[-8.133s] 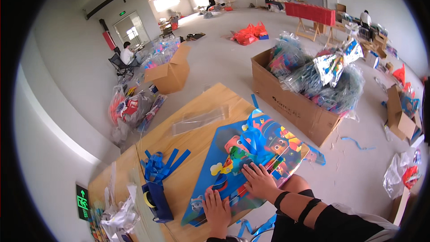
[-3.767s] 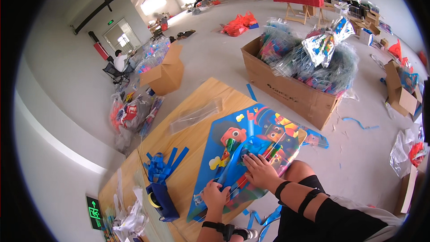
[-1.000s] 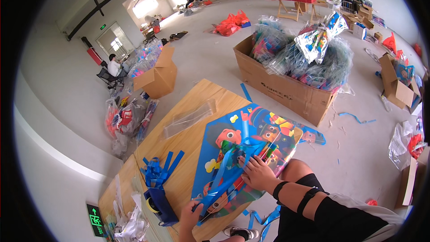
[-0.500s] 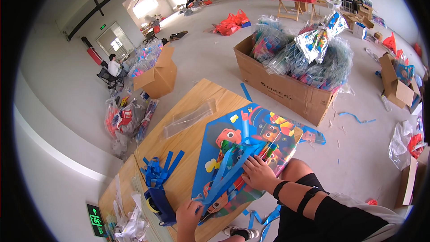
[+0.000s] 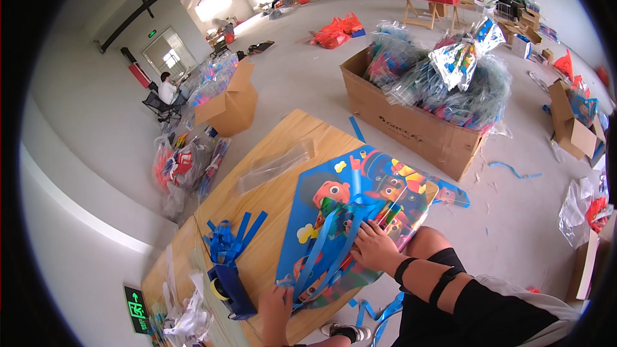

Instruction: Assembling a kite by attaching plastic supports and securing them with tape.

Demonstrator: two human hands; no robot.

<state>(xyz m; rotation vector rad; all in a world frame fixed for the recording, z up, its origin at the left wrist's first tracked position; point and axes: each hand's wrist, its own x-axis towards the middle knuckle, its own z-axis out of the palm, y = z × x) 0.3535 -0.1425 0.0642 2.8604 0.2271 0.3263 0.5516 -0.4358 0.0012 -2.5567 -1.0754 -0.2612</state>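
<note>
A blue kite printed with cartoon figures lies across the wooden table, its near right part over my knee. Long blue ribbons run down its middle, some looped loosely. My right hand rests on the print with fingers stretched out, beside the ribbons. At the kite's near left corner, my left hand has its fingers curled in a pinch on the edge; the fingertips are partly hidden. Left of that hand stands a dark blue tape dispenser, with a bunch of blue ribbon strips just behind it.
The wooden table carries a clear plastic sleeve and crumpled white plastic. Beyond it stands a large carton heaped with bagged goods. Another carton is farther left. Blue ribbon trails on the floor. Other people sit far off.
The view has shifted slightly. The ribbons on the kite have spread apart into separate strands, and my left hand stays near the corner. My right hand still lies flat on the kite.
</note>
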